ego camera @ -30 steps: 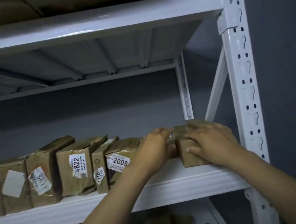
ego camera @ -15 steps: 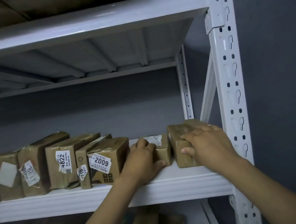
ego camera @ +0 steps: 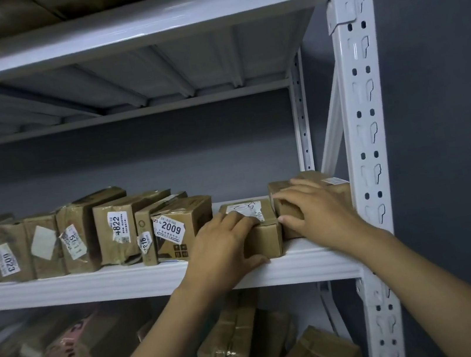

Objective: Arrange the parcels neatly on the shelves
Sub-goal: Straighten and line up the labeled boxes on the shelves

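Cardboard parcels: a row of parcels (ego camera: 83, 239), brown and tape-wrapped, stands along the middle shelf with white number labels facing out. The "2009" parcel (ego camera: 174, 229) and the "4822" parcel (ego camera: 118, 227) can be read.
Middle shelf (ego camera: 91, 286): pale grey metal, running across the middle of the view.
Small parcel (ego camera: 265, 240): lies flat at the shelf's front edge, just right of the "2009" parcel, with a torn white label on top.
Left hand (ego camera: 222, 242): grasps the small parcel, fingers curled over its top and thumb along the bottom of its front face, by the shelf lip.
End parcel (ego camera: 340, 192): sits at the far right of the middle shelf, just beside the small parcel and close to the upright post.
Right hand (ego camera: 320, 214): grasps the end parcel, fingers spread over its top and thumb against its left front corner.
Upright post (ego camera: 365, 127): white metal punched with slots, at the rack's right front corner.
Upper shelf (ego camera: 142, 23): the same metal, overhead, carrying blurred brown packaging.
Lower parcels (ego camera: 241, 341): more brown boxes lying jumbled below, out of focus, one with pink tape.
Wall (ego camera: 449, 113): dark grey, behind and to the right of the rack.
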Tool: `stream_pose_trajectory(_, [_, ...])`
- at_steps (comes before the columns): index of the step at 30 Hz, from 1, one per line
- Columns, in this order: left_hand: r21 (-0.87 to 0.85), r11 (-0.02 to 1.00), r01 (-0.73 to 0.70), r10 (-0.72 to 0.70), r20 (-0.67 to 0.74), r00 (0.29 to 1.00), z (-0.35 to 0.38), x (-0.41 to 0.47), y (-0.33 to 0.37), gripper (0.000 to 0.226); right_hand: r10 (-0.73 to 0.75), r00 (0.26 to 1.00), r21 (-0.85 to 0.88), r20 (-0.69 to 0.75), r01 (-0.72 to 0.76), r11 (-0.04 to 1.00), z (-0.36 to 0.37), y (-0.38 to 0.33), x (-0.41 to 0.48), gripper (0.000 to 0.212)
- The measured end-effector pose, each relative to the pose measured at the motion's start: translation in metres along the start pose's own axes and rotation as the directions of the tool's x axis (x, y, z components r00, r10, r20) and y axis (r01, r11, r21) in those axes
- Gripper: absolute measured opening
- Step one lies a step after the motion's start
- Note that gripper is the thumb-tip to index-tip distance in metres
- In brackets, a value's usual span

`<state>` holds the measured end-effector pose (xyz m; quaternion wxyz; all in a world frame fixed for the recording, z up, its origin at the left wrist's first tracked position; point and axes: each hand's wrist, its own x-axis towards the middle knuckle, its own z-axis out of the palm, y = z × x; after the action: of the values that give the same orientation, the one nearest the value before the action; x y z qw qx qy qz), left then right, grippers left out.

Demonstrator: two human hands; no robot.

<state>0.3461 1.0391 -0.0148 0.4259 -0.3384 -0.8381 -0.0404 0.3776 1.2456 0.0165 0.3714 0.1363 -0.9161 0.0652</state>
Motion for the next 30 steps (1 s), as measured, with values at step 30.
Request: stream_pose_trajectory(30, [-0.916,0.255,0.311,-0.804,-0.022,0.594,-0.065,-0.019,-0.012,0.034,0.255,0.962,0.98,0.094,-0.135,0.148,-0.031,-0.054,-0.024,0.053])
